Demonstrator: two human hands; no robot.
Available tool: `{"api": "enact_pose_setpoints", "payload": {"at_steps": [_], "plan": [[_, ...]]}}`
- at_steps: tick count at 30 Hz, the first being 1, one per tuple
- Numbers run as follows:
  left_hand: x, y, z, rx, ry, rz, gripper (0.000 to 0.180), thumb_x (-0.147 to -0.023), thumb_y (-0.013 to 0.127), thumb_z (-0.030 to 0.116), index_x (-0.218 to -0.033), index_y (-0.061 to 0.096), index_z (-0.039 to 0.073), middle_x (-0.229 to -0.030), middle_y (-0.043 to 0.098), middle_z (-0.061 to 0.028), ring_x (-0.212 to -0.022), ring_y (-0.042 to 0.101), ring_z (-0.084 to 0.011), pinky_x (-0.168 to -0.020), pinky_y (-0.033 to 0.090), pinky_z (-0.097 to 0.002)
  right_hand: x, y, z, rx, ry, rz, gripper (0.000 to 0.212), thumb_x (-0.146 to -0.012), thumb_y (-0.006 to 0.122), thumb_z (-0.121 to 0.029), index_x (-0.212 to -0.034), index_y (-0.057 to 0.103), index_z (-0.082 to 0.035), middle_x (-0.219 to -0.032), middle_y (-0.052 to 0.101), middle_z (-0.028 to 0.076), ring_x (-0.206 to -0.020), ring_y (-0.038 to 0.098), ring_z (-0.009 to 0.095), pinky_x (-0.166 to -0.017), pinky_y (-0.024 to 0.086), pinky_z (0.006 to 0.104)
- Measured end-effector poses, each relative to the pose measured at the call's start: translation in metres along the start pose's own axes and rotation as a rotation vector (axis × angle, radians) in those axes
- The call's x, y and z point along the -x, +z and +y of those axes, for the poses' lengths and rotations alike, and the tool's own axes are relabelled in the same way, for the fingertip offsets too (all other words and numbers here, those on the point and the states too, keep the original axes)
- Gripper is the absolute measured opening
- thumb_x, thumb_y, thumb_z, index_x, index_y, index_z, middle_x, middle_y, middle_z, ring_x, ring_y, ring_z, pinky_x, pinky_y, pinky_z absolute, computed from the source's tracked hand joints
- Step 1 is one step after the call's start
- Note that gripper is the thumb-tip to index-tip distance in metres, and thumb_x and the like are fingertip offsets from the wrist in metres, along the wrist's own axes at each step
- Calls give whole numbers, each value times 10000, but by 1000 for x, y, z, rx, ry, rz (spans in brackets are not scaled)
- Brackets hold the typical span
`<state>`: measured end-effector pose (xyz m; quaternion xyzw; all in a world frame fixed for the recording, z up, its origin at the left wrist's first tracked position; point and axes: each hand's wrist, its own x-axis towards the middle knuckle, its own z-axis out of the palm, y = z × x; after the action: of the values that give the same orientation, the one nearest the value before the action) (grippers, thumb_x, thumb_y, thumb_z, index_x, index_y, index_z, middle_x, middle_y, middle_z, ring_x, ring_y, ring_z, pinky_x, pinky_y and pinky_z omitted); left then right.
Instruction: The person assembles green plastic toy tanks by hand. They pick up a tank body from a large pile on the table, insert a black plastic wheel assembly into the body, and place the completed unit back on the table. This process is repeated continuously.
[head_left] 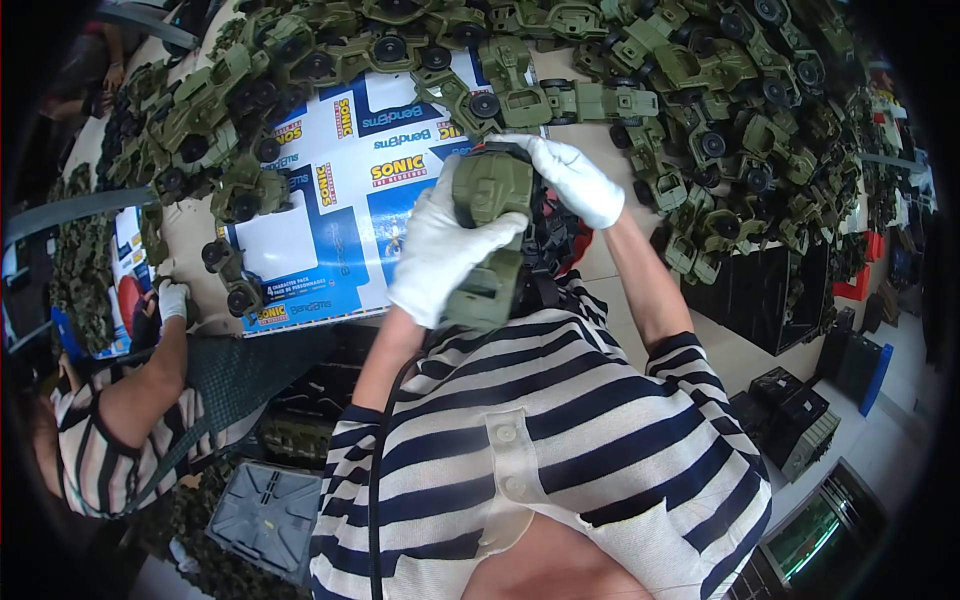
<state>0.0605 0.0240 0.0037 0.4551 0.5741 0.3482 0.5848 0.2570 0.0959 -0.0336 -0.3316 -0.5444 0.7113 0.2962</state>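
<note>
In front of my chest, my left hand (428, 245), in a white glove, is wrapped round an olive-green toy military truck (490, 190). The thumb lies across its body. From the right, my white-gloved right hand (575, 180) curls its fingers over the truck's far end, and those fingertips are partly hidden. Beneath and right of the truck lie small black parts (545, 235) with a red rim showing beside them; their exact kind is unclear.
Piles of olive-green toy vehicles (720, 110) cover the table's far and right sides. A blue-and-white printed cardboard sheet (375, 215) lies under my left arm. A co-worker's gloved hand (172, 300) works at the left. A black crate (760, 300) stands at the right.
</note>
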Motion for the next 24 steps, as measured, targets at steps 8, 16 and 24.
{"api": "enact_pose_setpoints", "payload": {"at_steps": [8,16,24], "plan": [[-25,5,-43,367,433,-41,962,-882,548,658,-1501,260,-20,-1450,446,-154,-1336,426,-240,-1116,330,-368,2,36,9,388,-201,273,368,-956,513,-194,-1270,561,-7,-1311,533,161,-1225,514,300,-1068,379,381],[-26,9,-50,299,468,67,570,-963,511,489,-1204,566,-24,-1167,603,-120,-1088,568,-211,-963,426,-324,17,60,17,697,-498,471,612,-704,772,-207,-1231,527,-16,-1126,592,182,-1033,589,366,-902,480,437],[-37,4,-75,-250,445,304,427,-1031,411,341,-1133,614,-21,-1091,651,-177,-1041,589,-327,-968,426,-400,18,72,30,490,-194,603,560,-817,760,-210,-1271,518,12,-1219,591,172,-1120,586,324,-976,463,384]]}}
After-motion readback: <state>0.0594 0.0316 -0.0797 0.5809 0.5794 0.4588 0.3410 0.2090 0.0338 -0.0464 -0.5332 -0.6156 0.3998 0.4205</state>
